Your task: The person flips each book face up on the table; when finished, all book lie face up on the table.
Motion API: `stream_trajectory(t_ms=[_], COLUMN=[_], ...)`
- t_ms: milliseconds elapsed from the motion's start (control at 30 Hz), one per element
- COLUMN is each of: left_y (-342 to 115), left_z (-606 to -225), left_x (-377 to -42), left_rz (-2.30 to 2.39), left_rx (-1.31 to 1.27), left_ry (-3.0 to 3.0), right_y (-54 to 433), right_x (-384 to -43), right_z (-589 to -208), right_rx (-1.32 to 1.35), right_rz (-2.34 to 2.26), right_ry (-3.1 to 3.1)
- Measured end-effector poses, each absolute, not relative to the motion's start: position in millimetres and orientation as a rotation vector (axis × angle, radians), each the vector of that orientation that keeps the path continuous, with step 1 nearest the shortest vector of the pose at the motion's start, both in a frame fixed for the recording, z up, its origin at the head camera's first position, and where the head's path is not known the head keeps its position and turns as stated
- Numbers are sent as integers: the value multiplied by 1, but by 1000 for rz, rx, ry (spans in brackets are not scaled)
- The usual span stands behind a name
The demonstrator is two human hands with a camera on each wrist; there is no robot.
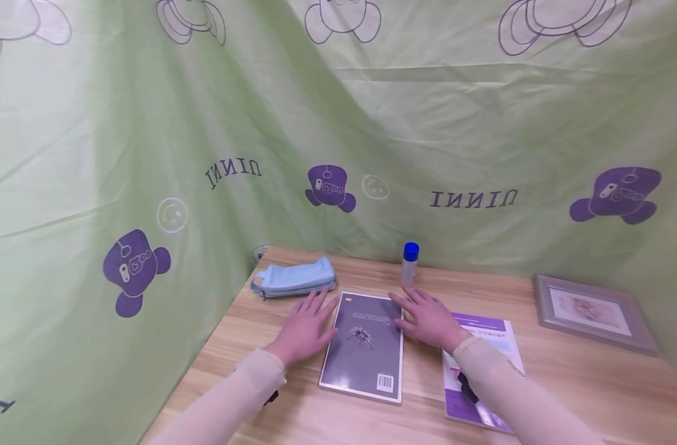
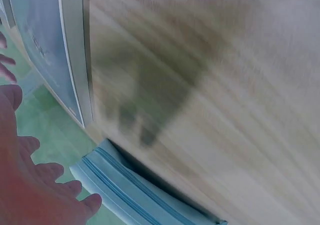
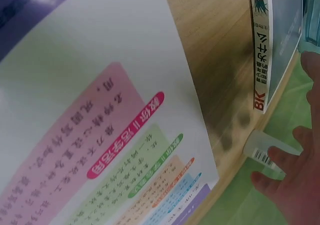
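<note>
A dark grey book (image 1: 361,364) with a spider picture and a barcode lies flat on the wooden table. My left hand (image 1: 304,326) is at its left edge, fingers spread. At the opposite edge is my right hand (image 1: 430,318), also with fingers apart. Neither hand grips anything; shadows on the tabletop in both wrist views show them raised, and I cannot tell whether any fingertip touches the book. In the right wrist view the book's thick spine (image 3: 262,50) shows printed characters. A purple and white booklet (image 1: 494,340) lies partly hidden under my right forearm.
A light blue zippered pencil case (image 1: 296,279) lies behind my left hand. Behind my right hand stands a clear bottle with a blue cap (image 1: 411,251). A grey picture frame (image 1: 591,312) lies at the right. Green patterned cloth (image 1: 372,123) hangs around the table.
</note>
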State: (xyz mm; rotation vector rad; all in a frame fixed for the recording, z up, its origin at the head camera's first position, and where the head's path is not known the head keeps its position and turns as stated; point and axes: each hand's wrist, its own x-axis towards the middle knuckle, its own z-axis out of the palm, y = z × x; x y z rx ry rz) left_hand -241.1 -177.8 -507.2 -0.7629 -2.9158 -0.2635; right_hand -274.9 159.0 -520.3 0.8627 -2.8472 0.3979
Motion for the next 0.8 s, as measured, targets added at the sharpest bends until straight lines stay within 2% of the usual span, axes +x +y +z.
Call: stream_trajectory(t_ms=[800], left_y=[-173], left_z=[-531], left_x=[-189], left_rz=[-371], left_rx=[-833], left_ry=[-2939], right_y=[146], right_x=[-285], right_z=[-530], right_rx=[912], right_rz=[388], right_ry=[-2870])
